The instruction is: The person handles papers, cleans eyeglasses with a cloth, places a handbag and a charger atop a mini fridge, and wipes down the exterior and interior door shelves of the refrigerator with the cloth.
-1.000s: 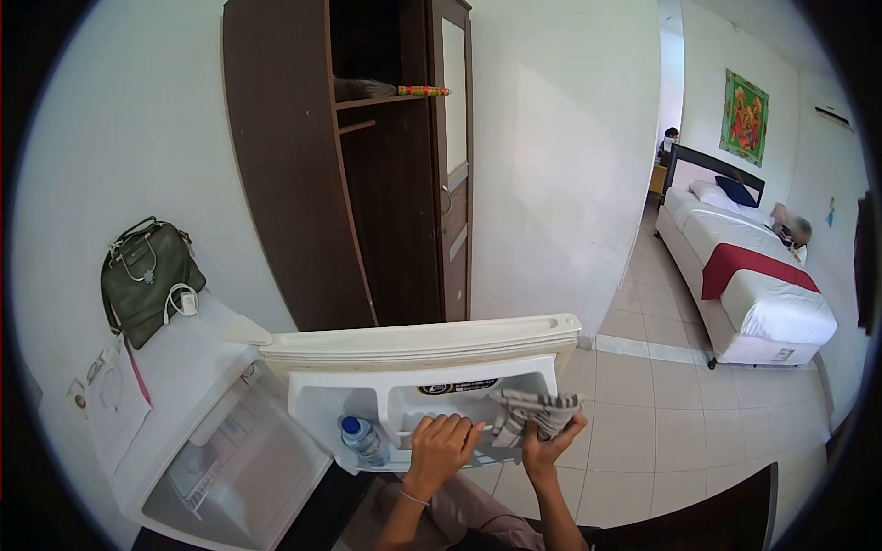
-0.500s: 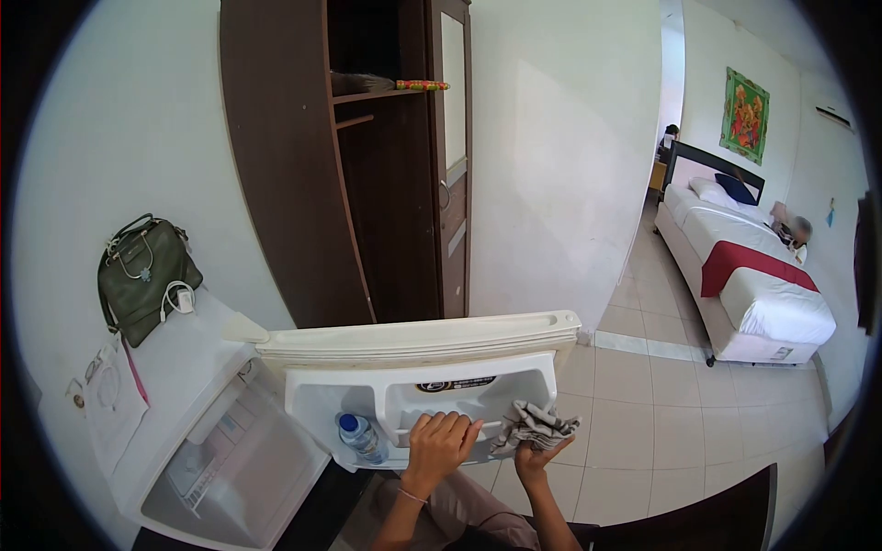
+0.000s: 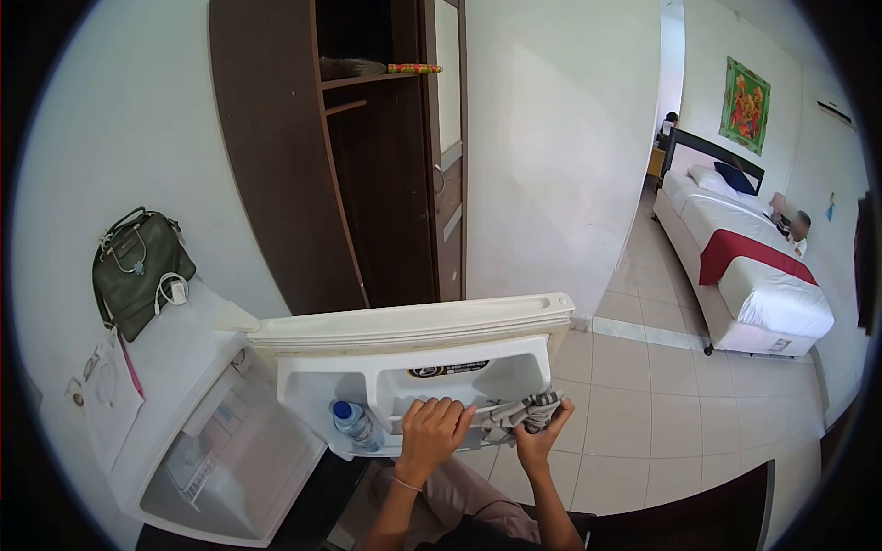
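Note:
The door of a small fridge (image 3: 413,326) stands open in front of me, its inner shelves facing me. My left hand (image 3: 434,436) is closed over the rail of the door shelf. A crumpled grey striped cloth (image 3: 524,415) is in my right hand (image 3: 544,437), pressed against the right end of the same shelf. A water bottle with a blue cap (image 3: 356,424) stands in the left door compartment. Left of the door is the open fridge interior (image 3: 230,450).
A green handbag (image 3: 142,271), a white charger (image 3: 174,291) and papers lie on the fridge top. Behind is a brown wardrobe (image 3: 276,156) holding a duster (image 3: 367,68). Far right, a person (image 3: 797,231) is beside a bed (image 3: 735,257).
My right hand has brought the cloth leftward onto the shelf's right end, and the cloth's shape has changed. My left hand keeps its hold. The view has tilted slightly down.

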`<state>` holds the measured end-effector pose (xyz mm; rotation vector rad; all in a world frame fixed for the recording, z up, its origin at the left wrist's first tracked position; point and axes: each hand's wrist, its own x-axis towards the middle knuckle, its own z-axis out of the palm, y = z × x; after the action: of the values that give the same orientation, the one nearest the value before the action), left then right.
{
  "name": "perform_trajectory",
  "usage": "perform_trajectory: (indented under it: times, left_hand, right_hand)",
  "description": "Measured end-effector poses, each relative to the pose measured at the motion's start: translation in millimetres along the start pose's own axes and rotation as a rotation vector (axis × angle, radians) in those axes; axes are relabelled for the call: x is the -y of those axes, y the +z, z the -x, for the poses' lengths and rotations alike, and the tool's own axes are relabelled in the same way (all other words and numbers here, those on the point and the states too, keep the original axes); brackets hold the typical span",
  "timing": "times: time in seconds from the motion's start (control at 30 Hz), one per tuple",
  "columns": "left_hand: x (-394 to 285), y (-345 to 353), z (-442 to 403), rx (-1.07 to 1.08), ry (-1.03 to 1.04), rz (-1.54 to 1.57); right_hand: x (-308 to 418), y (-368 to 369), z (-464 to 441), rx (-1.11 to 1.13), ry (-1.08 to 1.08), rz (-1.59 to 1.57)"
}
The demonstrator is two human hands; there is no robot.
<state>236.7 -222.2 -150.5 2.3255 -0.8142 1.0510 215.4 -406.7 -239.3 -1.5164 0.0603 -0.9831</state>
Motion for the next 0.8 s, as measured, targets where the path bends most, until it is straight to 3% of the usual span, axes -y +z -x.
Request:
perform_trajectory:
  times: [0.23, 0.3, 0.43, 0.5, 0.57, 0.63, 0.7, 0.77, 0.8]
  left_hand:
    - [0, -2, 0, 0.010, -0.002, -0.005]
    - [0, -1, -1, 0.009, 0.003, 0.002]
    - [-4, -15, -3, 0.038, -0.076, 0.122]
    - [-7, -25, 0, -0.209, -0.111, 0.217]
    - [-7, -49, 1, -0.275, -0.117, 0.126]
    - [0, -68, 1, -0.334, -0.129, 0.033]
    - [12, -81, -12, -0.363, -0.163, -0.112]
    - [37, -81, -17, -0.316, -0.134, -0.083]
    - [48, -77, -18, -0.271, -0.099, -0.051]
  right_hand:
    - [3, -5, 6, 0.001, 0.121, -0.120]
    - [-12, -24, 6, 0.126, 0.082, -0.063]
    - [-3, -41, 15, 0.049, 0.197, -0.049]
    - [-8, -44, 25, -0.145, 0.032, -0.082]
    - [-10, -46, 31, -0.222, -0.024, -0.123]
    - [6, -58, 31, 0.155, -0.243, -0.101]
    - [5, -48, 46, 0.102, -0.234, -0.073]
    - [34, -42, 39, 0.296, -0.298, 0.237]
    - [53, -31, 33, 0.284, -0.347, 0.307]
